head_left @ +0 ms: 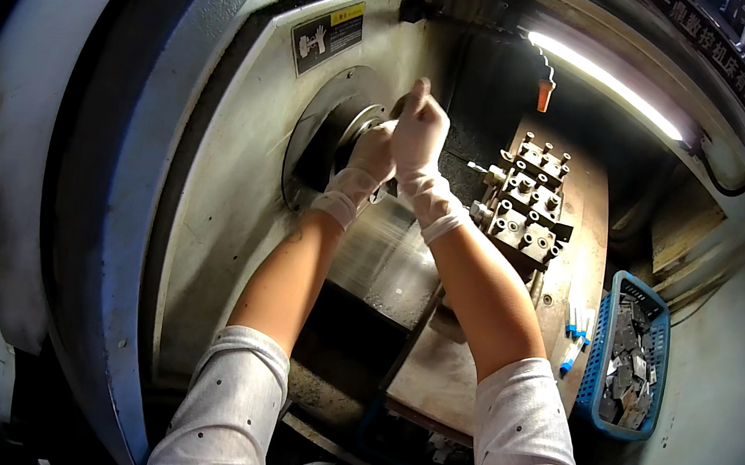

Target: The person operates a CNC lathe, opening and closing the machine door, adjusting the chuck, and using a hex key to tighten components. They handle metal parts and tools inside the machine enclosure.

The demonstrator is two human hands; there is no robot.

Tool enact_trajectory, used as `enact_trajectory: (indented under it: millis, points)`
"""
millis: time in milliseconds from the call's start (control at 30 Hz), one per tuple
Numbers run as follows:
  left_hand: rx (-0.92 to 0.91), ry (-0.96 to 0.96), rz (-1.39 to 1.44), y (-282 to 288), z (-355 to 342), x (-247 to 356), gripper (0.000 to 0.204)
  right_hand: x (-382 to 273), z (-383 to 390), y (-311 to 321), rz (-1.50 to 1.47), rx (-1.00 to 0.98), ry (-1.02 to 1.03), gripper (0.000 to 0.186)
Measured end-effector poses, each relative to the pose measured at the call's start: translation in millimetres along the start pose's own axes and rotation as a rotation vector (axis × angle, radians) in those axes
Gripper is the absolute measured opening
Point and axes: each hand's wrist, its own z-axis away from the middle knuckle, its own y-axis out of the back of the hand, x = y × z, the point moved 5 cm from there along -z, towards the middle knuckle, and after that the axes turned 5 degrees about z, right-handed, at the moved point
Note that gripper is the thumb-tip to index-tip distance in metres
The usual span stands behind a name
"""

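Observation:
Both my hands, in thin white gloves, are together at the round dark chuck [335, 149] on the machine's left wall. My left hand [369, 155] reaches to the chuck's face, its fingers curled and partly hidden behind my right hand. My right hand [418, 144] is raised just right of it, closed with the thumb upward, around something I cannot make out. Right of my hands stands a row of bolted tool holder blocks [528, 197] with short tools pointing toward the chuck. A metal slide surface [383, 262] lies below my hands.
A blue plastic basket [598, 375] of small metal plates sits at the right beside several blue-and-white small items [577, 335]. A lit tube lamp [606, 84] and a hanging orange-tipped nozzle [545, 93] are above. The enclosure's frame [113, 198] curves along the left.

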Motion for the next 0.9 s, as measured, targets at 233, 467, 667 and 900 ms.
enact_trajectory:
  millis: [233, 467, 667, 900]
  points:
    - [0.263, 0.007, 0.010, 8, 12, 12, 0.023, 68, -51, 9, 0.579, 0.221, -0.279, 0.037]
    - [0.364, -0.017, 0.005, 10, 19, 20, 0.021, 112, -52, 0, 0.982, -0.002, -0.226, 0.022]
    - [0.544, -0.060, 0.056, 17, 33, 13, 0.019, 60, -4, 12, 0.405, 0.090, -0.144, 0.031]
    - [0.553, -0.053, 0.019, 13, 43, 16, 0.026, 35, 1, 12, 0.797, 0.005, 0.267, 0.050]
